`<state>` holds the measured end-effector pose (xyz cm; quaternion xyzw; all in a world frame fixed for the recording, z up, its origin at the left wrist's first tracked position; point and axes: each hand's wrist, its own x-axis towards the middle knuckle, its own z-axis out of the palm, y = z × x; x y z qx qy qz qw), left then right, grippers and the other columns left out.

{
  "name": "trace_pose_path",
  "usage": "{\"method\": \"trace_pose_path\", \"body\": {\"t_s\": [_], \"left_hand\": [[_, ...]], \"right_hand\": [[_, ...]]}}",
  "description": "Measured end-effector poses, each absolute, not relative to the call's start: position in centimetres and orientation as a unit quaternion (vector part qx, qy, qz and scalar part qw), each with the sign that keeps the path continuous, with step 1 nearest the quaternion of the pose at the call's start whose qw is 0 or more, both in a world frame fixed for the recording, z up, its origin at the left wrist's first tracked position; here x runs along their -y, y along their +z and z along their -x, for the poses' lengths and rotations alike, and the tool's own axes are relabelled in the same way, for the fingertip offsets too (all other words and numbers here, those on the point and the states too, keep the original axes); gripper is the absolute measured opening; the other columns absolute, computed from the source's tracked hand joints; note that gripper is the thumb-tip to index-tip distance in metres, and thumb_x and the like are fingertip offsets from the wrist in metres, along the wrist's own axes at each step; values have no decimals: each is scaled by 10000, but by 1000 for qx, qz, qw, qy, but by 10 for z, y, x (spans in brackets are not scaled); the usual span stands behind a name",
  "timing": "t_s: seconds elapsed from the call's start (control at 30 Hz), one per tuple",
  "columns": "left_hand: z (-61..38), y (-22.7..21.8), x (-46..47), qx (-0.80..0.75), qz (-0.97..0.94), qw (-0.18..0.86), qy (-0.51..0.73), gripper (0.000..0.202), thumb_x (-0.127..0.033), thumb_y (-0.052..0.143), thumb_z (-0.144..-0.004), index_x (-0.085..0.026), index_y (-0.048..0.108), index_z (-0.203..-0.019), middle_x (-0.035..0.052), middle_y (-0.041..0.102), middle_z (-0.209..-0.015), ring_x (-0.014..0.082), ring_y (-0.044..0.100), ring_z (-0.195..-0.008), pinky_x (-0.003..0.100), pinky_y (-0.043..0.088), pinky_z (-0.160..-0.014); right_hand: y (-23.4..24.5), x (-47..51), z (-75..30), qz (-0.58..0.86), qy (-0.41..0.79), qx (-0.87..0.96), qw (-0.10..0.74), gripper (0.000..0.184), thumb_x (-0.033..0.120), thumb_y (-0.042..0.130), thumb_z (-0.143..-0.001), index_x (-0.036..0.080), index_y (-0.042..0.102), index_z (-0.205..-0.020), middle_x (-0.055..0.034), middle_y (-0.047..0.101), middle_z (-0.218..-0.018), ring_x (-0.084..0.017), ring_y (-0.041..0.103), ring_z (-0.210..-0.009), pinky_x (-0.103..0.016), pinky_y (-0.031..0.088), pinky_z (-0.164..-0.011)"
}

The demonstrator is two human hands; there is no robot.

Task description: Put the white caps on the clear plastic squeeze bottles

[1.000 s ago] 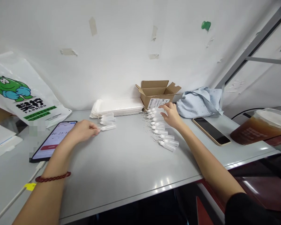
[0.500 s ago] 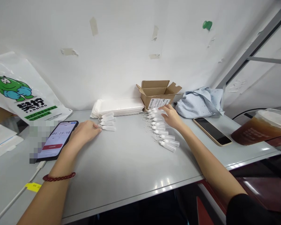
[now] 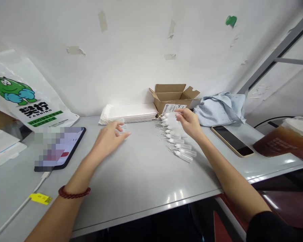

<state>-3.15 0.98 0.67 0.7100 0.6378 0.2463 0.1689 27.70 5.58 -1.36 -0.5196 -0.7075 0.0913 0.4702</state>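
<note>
A row of small clear plastic bottles [image 3: 183, 146], with pale thin strings at their narrow ends, runs down the grey table. At the far end of this row my right hand [image 3: 189, 122] has its thumb and index finger closed on the end of one small bottle [image 3: 171, 115]. My left hand [image 3: 109, 139], with a dark red bracelet at the wrist, is over a second, smaller group of such bottles. Its fingers are apart and hold nothing. Most of that group is hidden behind the hand; one clear bottle [image 3: 119, 120] shows above the fingers.
Behind the hands lie a stack of flat white packs [image 3: 133, 112] and an open cardboard box [image 3: 173, 97]. A pale blue cloth [image 3: 221, 109], a phone [image 3: 232, 141] and a cup of brown drink [image 3: 280, 141] are at right. Another phone [image 3: 73, 148] and a white bag [image 3: 37, 94] stand left.
My left hand has moved right and its fingers have spread, leaving the bottle they touched. My right hand remains at the far end of its row. The view has shifted slightly.
</note>
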Motion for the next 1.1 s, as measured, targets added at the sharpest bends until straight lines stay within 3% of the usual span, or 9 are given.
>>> {"method": "trace_pose_path", "body": {"t_s": [0.13,0.27,0.53,0.7,1.1], "left_hand": [[7,-7,-3,-552,-706,327,301,502,-539,524,-789,-184,552,-1142,42,624,-954,155,617,-663,288,469,-649],[-2,-16,1,-502,-683,420,325,487,-519,498,-824,-160,558,-1148,39,617,-867,143,599,-628,286,472,-596],[-4,-9,4,-463,-690,464,305,293,-439,518,-845,-166,624,-860,21,631,-764,114,547,-592,253,456,-573],[-5,-9,3,-472,-669,480,315,284,-431,556,-824,-160,629,-779,7,615,-671,110,534,-560,253,444,-574],[-6,-14,3,-445,-536,603,388,259,-391,628,-796,-135,651,-825,10,590,-746,93,517,-583,241,416,-555]], "right_hand": [[-8,-37,-254,492,120,711,487,274,414,478,-889,183,618,-938,-31,593,-754,-156,538,-652,-289,419,-624],[-6,-24,-237,460,136,738,475,314,449,448,-906,190,623,-931,-42,587,-763,-167,530,-675,-290,405,-622],[-6,-14,-226,396,97,801,438,250,354,441,-932,171,610,-941,-40,534,-731,-164,490,-671,-293,388,-637],[-7,-14,-226,396,101,803,434,250,354,440,-935,170,609,-939,-30,522,-717,-156,487,-664,-284,386,-632],[-7,-9,-221,376,114,809,437,174,283,475,-929,173,610,-925,-17,537,-703,-134,492,-654,-260,391,-613]]}}
